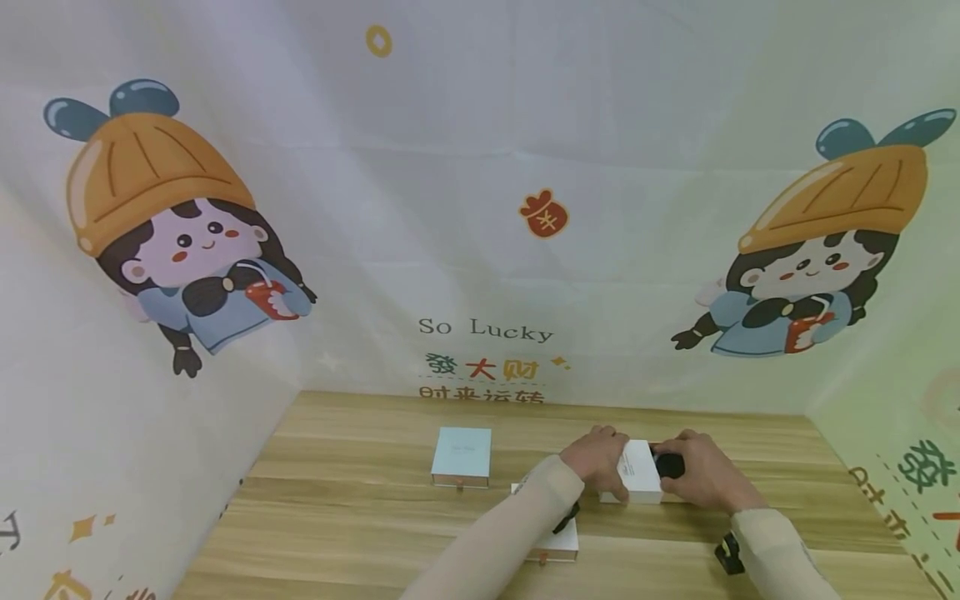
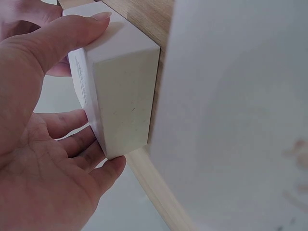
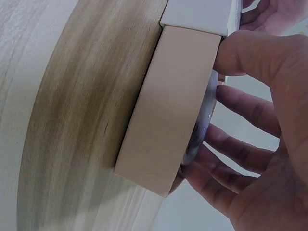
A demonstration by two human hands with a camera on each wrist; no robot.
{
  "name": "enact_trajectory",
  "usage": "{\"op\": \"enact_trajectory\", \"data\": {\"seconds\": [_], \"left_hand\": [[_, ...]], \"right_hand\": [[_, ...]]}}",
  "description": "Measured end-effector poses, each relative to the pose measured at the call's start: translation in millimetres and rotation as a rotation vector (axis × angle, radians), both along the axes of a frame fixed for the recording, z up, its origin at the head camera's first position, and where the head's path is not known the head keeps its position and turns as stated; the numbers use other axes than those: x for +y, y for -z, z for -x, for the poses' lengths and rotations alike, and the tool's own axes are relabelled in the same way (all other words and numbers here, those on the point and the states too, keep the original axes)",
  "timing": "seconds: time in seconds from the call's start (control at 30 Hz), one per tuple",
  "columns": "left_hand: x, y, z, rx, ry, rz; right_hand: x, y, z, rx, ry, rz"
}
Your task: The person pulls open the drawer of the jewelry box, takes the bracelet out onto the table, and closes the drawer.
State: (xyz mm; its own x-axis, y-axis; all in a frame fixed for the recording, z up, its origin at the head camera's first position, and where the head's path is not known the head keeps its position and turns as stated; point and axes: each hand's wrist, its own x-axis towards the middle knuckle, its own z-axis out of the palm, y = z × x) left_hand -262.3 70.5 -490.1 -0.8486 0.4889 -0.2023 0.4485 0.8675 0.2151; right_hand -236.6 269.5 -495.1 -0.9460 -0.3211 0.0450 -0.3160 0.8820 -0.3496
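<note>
A white drawer box lies on the wooden table, its white sleeve [image 1: 640, 467] held by my left hand [image 1: 597, 458]. In the left wrist view, the left thumb lies along one side of the sleeve [image 2: 127, 91] and the fingertips touch its other edge. From the sleeve's right end the tan inner drawer [image 3: 166, 106] sticks out, plain in the right wrist view. Within it sits a dark, round, glossy object [image 3: 206, 118], partly raised above the drawer's edge. My right hand [image 1: 705, 471] pinches this dark object [image 1: 670, 465] between thumb and fingers; its underside is hidden.
A pale blue drawer box [image 1: 461, 454] stands on the table to the left. Another white box [image 1: 558, 546] lies nearer, partly covered by the left forearm. Behind the wooden table [image 1: 337, 500] hangs a printed cloth [image 1: 480, 275], which also closes off both sides.
</note>
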Motion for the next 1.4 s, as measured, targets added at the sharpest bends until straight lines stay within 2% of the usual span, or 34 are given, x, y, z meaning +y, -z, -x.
{"op": "enact_trajectory", "data": {"seconds": [0.17, 0.43, 0.57, 0.83, 0.97, 1.1, 1.23, 1.33, 1.4], "left_hand": [[0.1, 1.3, 0.6, 0.01, 0.004, 0.005], [0.8, 2.4, 1.0, 0.016, 0.005, 0.017], [1.0, 2.8, 1.2, 0.015, 0.005, 0.018], [-1.7, -1.7, -0.3, 0.005, 0.008, 0.007], [-2.3, -1.6, -1.9, 0.0, 0.01, 0.0], [-2.3, -1.0, -2.3, 0.001, 0.008, -0.001], [-1.8, -1.3, -2.4, -0.011, 0.004, -0.004], [-1.4, -1.5, -2.7, -0.019, -0.001, -0.007], [-1.4, -1.3, -2.6, -0.017, -0.005, -0.007]], "right_hand": [[0.3, -1.6, -4.4, 0.067, 0.019, 0.008], [4.3, -4.8, -18.5, 0.161, 0.036, 0.112], [4.4, -5.6, -30.9, 0.187, 0.029, 0.146], [-7.5, -8.8, -59.7, 0.145, 0.008, 0.213], [-15.4, -6.8, -74.1, 0.191, -0.012, 0.202], [-21.4, -2.8, -85.6, 0.211, -0.051, 0.199], [-24.5, 2.2, -97.3, 0.128, -0.094, 0.188], [-24.7, 10.5, -104.7, 0.121, -0.176, 0.187], [-23.7, 19.3, -107.7, 0.176, -0.272, 0.206]]}}
